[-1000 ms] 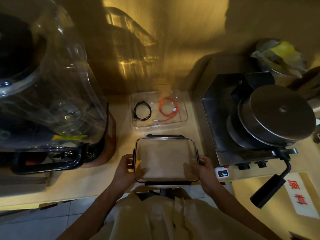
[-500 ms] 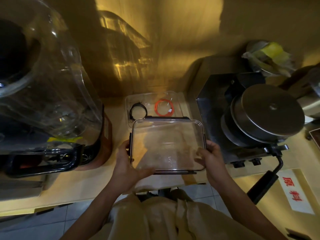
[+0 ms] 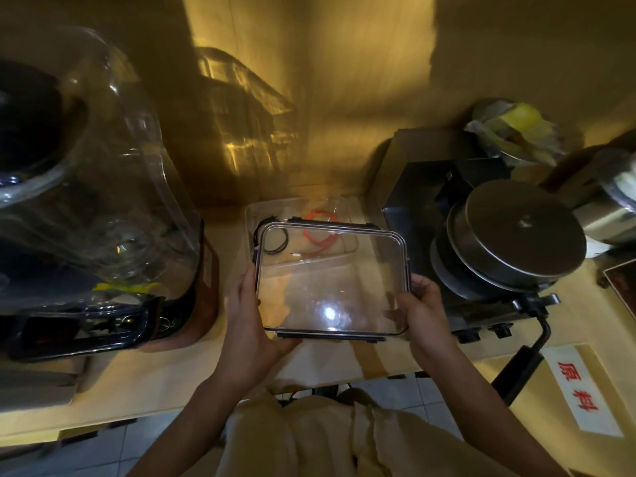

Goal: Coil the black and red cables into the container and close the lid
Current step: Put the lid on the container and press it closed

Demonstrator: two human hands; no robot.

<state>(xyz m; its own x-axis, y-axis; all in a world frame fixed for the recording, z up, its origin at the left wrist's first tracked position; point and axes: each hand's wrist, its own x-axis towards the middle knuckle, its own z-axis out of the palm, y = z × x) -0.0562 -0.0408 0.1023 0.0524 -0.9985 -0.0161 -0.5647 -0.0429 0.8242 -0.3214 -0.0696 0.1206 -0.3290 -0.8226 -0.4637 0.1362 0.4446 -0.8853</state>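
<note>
Gripping the clear rectangular plastic lid with dark clips (image 3: 332, 280) by its side edges, the left hand (image 3: 249, 325) and right hand (image 3: 425, 315) are holding it above the clear plastic container (image 3: 254, 215), partly covering the coiled black cable (image 3: 275, 241) and coiled red cable (image 3: 318, 232) inside, on the pale desk (image 3: 165, 380).

Bare forearms (image 3: 192, 418) — beige garment (image 3: 330, 438)

A drinks-shop or café kitchen: big blender (image 3: 86, 208), steel countertop machine (image 3: 499, 242), labelled wooden counter (image 3: 144, 380)
</note>
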